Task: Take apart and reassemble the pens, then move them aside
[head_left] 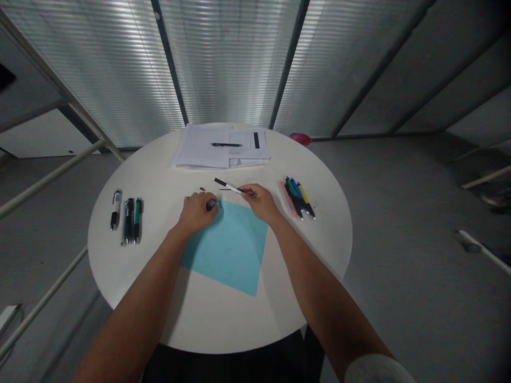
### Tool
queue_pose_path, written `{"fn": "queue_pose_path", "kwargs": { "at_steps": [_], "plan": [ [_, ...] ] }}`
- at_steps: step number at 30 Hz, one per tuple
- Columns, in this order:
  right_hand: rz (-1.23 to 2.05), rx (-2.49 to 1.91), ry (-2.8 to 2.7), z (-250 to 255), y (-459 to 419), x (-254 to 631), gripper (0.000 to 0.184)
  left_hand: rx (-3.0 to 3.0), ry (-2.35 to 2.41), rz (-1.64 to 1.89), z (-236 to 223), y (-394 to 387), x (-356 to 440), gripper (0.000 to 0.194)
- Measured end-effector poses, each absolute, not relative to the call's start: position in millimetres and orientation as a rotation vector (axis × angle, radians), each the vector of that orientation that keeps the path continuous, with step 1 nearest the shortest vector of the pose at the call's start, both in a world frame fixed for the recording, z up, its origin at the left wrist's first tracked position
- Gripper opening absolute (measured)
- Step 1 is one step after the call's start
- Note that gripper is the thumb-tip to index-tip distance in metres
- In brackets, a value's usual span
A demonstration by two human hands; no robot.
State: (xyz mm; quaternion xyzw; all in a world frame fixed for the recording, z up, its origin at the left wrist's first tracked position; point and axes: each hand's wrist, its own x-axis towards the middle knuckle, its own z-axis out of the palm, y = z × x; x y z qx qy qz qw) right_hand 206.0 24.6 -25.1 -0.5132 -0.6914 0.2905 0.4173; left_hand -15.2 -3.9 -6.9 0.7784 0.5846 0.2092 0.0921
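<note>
My right hand (260, 202) is closed around one end of a white pen barrel with a black grip (227, 184), which points away to the left. Curled over the upper left corner of a light blue sheet (231, 242), my left hand (195, 211) has thumb and fingertips pinched together. Something small and dark seems to be between them, too hidden to name. Between the hands, a thin dark rod like a pen refill (224, 189) lies on the table. A small dark piece (202, 189) lies just beyond my left hand.
A round white table (223, 335) bears everything. Several coloured pens (298, 198) lie in a group at the right. At the left are a white and black pen (115, 209) and two darker pens (133, 221). A black pen (226, 144) rests on stacked papers (202, 146) at the back.
</note>
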Motion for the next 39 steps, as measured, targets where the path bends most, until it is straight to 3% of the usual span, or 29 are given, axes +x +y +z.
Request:
{"fn": "queue_pose_path", "kwargs": {
  "at_steps": [9,15,21,27,33,39],
  "plan": [
    [0.742,-1.299,-1.711,-26,26,207,0.021,2.312,1.661,0.667,-11,1,-17,0.025],
    [0.775,-1.251,-1.647,-27,26,206,0.022,2.217,1.562,0.914,-15,2,-18,0.022],
    [0.799,-1.181,-1.551,-20,24,206,0.028,1.794,1.545,1.278,-13,3,-16,0.018],
    [1.038,-1.071,-1.447,-12,19,206,0.028,1.197,1.313,1.588,-7,8,-14,0.022],
    [1.039,-1.087,-1.535,-12,18,203,0.023,0.892,1.029,1.564,-6,9,-11,0.022],
    [1.028,-1.149,-1.557,-14,17,202,0.022,0.878,1.058,1.564,-8,9,-11,0.023]
  ]
}}
